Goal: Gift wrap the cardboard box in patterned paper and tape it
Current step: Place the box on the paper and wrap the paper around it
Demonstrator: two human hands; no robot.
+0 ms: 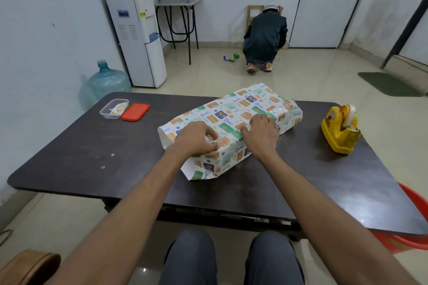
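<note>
Two small items sit at the upper left of the dark counter (pixel 69 146): a clear plastic container (pixel 114 109) and, touching its right side, a red lid (pixel 135 111). Toward the middle of the frame the box (pixel 234 109) lies diagonally on the counter, covered in patterned paper (pixel 222 159) whose lower-left end is not folded shut and shows its white inner edge. The left hand (pixel 196 139) rests on that end, fingers curled, thumb and forefinger pinching the paper along the top seam. Just to its right, the right hand (pixel 260 132) lies on top of the parcel, fingers close together and nearly straight, pressing the paper down. The upper-right end of the paper is crumpled and folded in. At the right of the counter, well apart from the box, stands a yellow tape dispenser (pixel 340 129) carrying a roll.
</note>
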